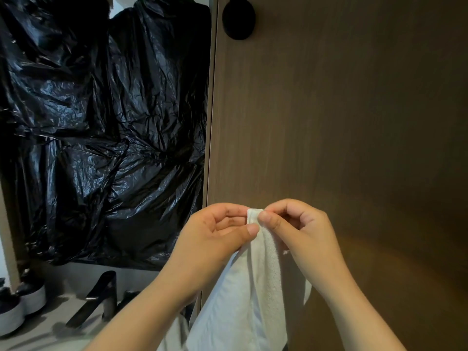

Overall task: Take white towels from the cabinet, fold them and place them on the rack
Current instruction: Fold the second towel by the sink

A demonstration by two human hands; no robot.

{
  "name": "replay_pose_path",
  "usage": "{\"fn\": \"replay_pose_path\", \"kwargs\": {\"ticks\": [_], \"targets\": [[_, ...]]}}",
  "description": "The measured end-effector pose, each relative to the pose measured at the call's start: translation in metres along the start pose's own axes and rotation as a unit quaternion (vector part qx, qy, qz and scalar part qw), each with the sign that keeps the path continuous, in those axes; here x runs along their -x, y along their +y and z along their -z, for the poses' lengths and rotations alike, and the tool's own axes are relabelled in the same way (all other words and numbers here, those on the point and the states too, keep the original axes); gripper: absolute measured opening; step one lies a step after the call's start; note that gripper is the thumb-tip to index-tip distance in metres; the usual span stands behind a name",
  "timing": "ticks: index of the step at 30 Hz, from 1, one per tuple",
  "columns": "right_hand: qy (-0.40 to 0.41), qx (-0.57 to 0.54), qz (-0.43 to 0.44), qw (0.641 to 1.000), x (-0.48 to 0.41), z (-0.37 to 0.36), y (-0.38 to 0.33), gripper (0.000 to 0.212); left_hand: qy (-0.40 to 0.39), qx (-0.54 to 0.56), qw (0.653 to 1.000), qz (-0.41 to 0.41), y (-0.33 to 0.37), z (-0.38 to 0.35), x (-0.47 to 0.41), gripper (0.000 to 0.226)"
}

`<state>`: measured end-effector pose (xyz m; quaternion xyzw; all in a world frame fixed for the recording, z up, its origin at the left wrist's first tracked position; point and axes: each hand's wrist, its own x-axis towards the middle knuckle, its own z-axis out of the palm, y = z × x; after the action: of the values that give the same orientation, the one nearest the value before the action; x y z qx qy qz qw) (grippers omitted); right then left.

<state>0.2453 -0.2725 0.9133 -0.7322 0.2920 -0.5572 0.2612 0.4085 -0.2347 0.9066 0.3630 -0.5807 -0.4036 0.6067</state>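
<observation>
Currently both hands are pinching the top corner of the white towel (253, 300), which is hanging in the air in front of the brown wooden panel (354, 122), with nothing carrying it from below. The left hand (215, 236) is gripping the hem between thumb and curled fingers. The right hand (301, 231) is pinching the same bunched corner from the other side, its other fingers curled in. The palms are facing each other, with the wrists raised and the forearms coming up from the bottom of the view. The cloth is draping down between the forearms, its lower end out of view.

This is likely the corner-matching stage of the fold. To do it well, the hems should be sitting flush in the pinch, then one hand sliding along the top edge with the cloth taut. The drape is looking bunched, so a shake-out is probably needed. No rack is in view. Black plastic sheet (101, 122) is hanging to the left, with shoes (22, 305) on the floor below.
</observation>
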Motion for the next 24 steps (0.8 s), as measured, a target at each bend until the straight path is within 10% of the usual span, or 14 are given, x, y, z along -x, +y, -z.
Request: {"fn": "replay_pose_path", "kwargs": {"ticks": [24], "targets": [[-0.117, -0.118, -0.023, 0.986, -0.009, 0.006, -0.009, 0.021, 0.029, -0.124, 0.982, -0.140, 0.032, 0.011, -0.007, 0.021]]}}
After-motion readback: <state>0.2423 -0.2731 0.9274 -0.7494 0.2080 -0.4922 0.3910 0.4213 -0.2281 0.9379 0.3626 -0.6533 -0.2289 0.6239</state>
